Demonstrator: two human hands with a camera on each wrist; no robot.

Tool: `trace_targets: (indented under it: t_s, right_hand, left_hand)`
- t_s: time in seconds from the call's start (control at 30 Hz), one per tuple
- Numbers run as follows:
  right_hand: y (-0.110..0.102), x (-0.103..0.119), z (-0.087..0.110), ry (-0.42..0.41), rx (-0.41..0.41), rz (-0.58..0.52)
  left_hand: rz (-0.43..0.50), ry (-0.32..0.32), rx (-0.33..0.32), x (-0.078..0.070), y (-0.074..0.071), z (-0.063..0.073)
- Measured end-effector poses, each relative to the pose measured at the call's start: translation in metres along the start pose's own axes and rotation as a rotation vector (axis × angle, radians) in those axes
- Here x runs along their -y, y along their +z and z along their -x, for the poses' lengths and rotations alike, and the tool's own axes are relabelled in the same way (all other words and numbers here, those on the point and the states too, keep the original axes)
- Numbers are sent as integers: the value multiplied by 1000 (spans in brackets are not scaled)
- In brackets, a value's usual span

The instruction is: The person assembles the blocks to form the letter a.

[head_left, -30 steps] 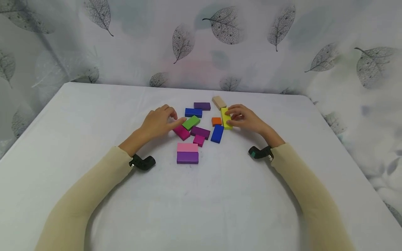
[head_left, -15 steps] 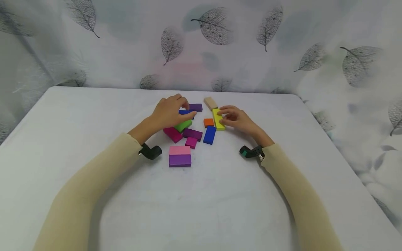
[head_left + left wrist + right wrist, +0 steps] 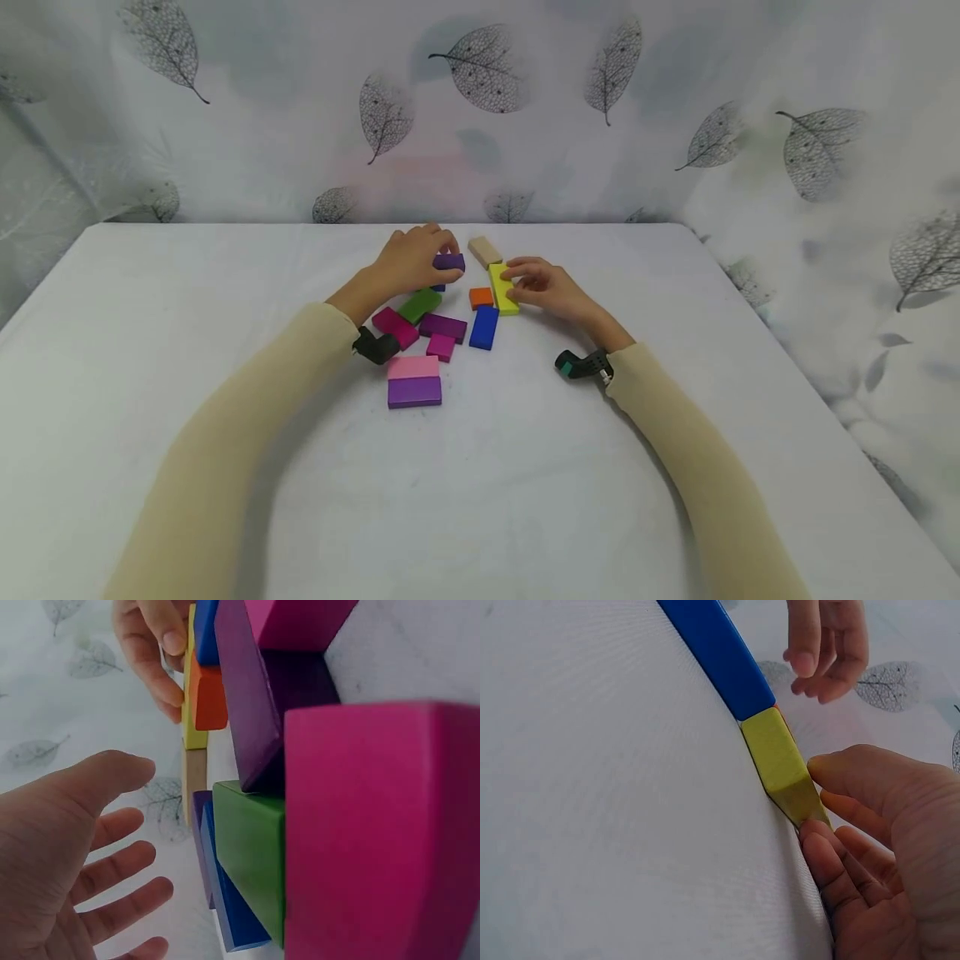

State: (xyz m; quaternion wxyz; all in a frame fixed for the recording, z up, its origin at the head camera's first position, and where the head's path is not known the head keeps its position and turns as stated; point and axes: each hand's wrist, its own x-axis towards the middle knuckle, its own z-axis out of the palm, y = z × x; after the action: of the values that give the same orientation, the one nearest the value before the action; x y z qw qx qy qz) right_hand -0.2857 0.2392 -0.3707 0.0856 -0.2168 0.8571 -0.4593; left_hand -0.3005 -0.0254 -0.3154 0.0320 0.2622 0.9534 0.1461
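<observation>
My left hand (image 3: pixel 408 260) hovers at the far purple block (image 3: pixel 451 262), thumb and fingers spread on either side of it in the head view. A blue block (image 3: pixel 232 900) lies beside that purple one, mostly hidden from the head view by the hand. Fingertips of my right hand (image 3: pixel 551 292) rest on the yellow block (image 3: pixel 504 302), which lies flat; its thumb is at the block's right edge. An orange block (image 3: pixel 481 298) and another blue block (image 3: pixel 483 328) sit just left of and below the yellow one.
Beyond the yellow block lies a beige block (image 3: pixel 484 251). Nearer are green (image 3: pixel 420 306), magenta (image 3: pixel 395 327) and dark purple (image 3: pixel 443 327) blocks, with a small magenta one (image 3: pixel 441 347). A pink block (image 3: pixel 413 367) adjoins a purple block (image 3: pixel 415 392). Leaf-print cloth (image 3: pixel 465 150) hangs behind the table.
My left hand has moved from beside the green block, away from me and over to the far purple block. My right hand stays at the yellow block. The head view has shifted rightward.
</observation>
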Motion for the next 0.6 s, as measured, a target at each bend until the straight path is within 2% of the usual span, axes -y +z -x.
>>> trace_targets:
  t_s: [0.2,0.43,0.6]
  right_hand:
    - [2,3,1,-10,10,-12]
    - [2,0,0,13,6,6]
    - [1,2,1,34,-1,-8]
  left_hand:
    - [-31,-41,56,6,6,-11]
    - [-46,-135,102,9,7,-18]
    - [-62,-111,128,4,5,-20]
